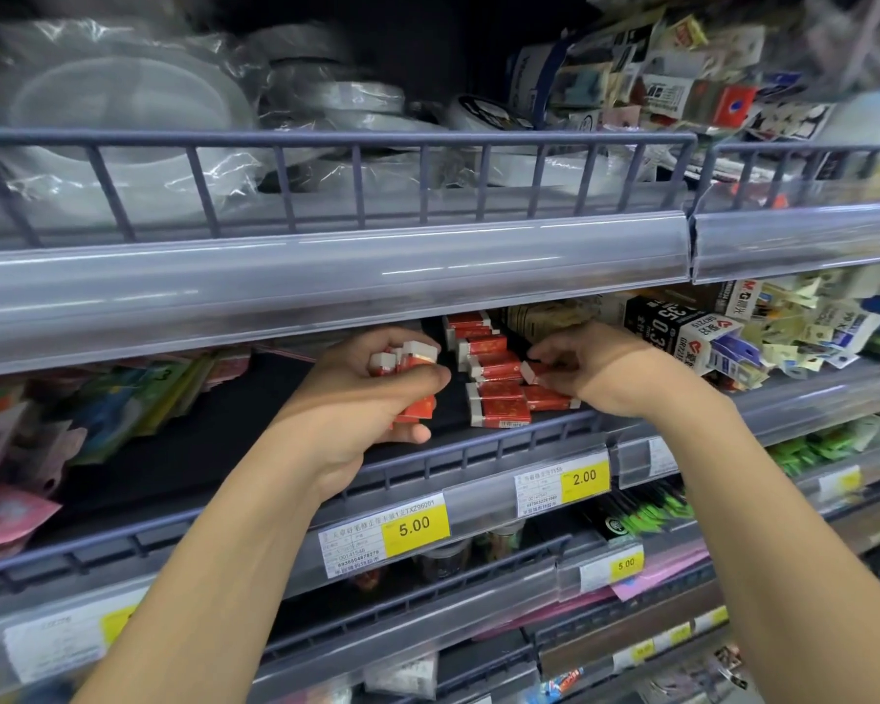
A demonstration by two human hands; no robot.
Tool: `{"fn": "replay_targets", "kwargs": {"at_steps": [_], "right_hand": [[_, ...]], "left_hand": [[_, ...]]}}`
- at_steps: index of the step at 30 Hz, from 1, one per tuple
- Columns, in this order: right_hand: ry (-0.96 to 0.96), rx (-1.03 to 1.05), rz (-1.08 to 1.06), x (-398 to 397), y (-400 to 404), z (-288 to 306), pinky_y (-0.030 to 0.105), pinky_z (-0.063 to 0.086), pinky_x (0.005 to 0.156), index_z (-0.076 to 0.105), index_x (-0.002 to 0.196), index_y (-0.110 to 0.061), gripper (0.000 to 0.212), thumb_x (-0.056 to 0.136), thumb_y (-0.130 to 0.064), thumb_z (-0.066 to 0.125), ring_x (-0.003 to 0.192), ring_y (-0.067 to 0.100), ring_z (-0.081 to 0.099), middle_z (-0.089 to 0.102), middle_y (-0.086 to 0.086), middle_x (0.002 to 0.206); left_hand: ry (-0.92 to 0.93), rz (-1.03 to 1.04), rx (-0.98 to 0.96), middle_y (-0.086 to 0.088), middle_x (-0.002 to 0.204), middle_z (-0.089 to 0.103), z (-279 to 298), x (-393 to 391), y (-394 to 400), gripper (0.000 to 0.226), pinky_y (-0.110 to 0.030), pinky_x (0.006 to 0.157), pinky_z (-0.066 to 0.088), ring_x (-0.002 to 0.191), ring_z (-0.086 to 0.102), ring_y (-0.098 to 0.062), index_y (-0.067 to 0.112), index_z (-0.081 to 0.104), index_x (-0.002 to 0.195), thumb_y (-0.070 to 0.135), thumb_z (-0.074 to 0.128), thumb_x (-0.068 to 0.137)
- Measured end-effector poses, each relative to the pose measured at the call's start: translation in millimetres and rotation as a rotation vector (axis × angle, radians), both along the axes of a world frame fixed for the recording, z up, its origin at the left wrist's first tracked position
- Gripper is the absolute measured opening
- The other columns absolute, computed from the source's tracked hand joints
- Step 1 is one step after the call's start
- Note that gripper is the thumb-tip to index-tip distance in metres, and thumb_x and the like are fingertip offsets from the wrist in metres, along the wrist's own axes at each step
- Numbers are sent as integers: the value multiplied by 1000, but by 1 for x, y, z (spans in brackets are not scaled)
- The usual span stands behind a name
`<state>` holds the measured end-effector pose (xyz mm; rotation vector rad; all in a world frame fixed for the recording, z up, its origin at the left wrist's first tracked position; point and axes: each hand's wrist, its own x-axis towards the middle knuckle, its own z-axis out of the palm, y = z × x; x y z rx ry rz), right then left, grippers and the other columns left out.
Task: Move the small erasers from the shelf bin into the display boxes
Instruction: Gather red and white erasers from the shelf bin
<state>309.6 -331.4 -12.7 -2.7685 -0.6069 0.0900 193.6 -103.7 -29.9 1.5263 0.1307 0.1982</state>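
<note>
Small erasers with red sleeves and white ends lie in a loose column [494, 370] on the dark middle shelf. My left hand [372, 398] is closed around a bunch of these erasers [407, 360], held just left of the column. My right hand [595, 368] reaches in from the right and pinches one eraser [532, 372] by its white end, right beside the column. A dark box [534, 317] stands behind the erasers, partly hidden by the shelf rail above.
A wide grey price rail [326, 276] overhangs the shelf and hides its back. Coloured packets [97, 414] fill the shelf's left side; a black and white pen box [682, 332] and hanging cards crowd the right. Yellow price labels [415, 528] line the low wire front edge.
</note>
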Motion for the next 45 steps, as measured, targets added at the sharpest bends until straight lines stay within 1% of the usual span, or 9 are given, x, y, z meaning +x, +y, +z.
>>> {"fn": "replay_targets", "kwargs": {"at_steps": [5, 9, 13, 18, 23, 29, 39, 43, 45], "right_hand": [[-81, 102, 23, -3, -3, -1, 22, 46, 77, 67, 114, -39, 20, 95, -36, 66, 88, 13, 63, 69, -8, 112], [-61, 668, 70, -27, 8, -1, 24, 51, 66, 71, 97, -28, 7, 90, -26, 74, 70, 7, 67, 73, -8, 79], [185, 948, 224, -53, 33, 2, 23, 56, 61, 68, 104, -6, 13, 91, -5, 70, 61, 13, 67, 72, -4, 75], [230, 978, 239, -59, 48, 1, 45, 62, 80, 64, 109, 5, 14, 97, 6, 58, 76, 29, 70, 69, 26, 95], [192, 861, 315, -61, 55, -6, 49, 60, 85, 66, 114, -2, 26, 94, 12, 56, 80, 28, 75, 73, 17, 99], [125, 874, 302, -62, 56, -7, 69, 51, 81, 70, 112, -10, 34, 92, 12, 55, 81, 30, 76, 74, 9, 101], [30, 826, 332, -61, 54, -2, 46, 59, 75, 71, 103, -31, 35, 93, 2, 64, 78, 11, 68, 74, -10, 89], [-9, 783, 196, -44, 26, 5, 18, 54, 82, 70, 94, -31, 31, 90, 0, 70, 88, 11, 69, 74, -5, 93], [24, 596, 97, -29, 6, 10, 6, 49, 77, 69, 94, -31, 27, 90, -4, 72, 85, 7, 69, 73, -9, 94]], "left_hand": [[-9, -20, -38, -4, 89, 75, -2, 0, 1, 25, -26, 57, 59, 71, 76, -14, 20, 76, 105, 10, 83, 84], [-19, -64, -96, 0, 86, 80, -2, 0, 2, 27, -33, 62, 64, 86, 80, -24, 18, 76, 108, 7, 83, 84], [-36, -108, -130, -7, 104, 80, -1, 0, 4, 22, -40, 70, 66, 95, 79, -28, 24, 81, 98, 6, 83, 84], [-56, -143, -135, -7, 107, 80, 0, -1, 4, 28, -44, 77, 65, 96, 78, -24, 27, 82, 101, 8, 85, 81], [-50, -130, -145, -10, 105, 80, -2, 0, 5, 31, -39, 72, 66, 94, 79, -26, 26, 81, 99, -1, 81, 83], [-49, -177, -73, -1, 102, 81, -4, 1, 4, 41, -36, 69, 65, 94, 79, -21, 23, 68, 121, 5, 80, 86], [-79, -134, -14, -3, 95, 81, -3, 4, 3, 29, -35, 72, 65, 86, 78, -17, 31, 81, 87, 2, 82, 82], [-54, -84, -41, -2, 82, 78, -1, 3, 7, 26, -32, 68, 64, 74, 75, -14, 25, 82, 86, 0, 79, 83], [-46, -72, -69, -3, 82, 78, 0, 2, 7, 22, -33, 67, 64, 73, 74, -15, 21, 81, 89, 0, 79, 84]]}}
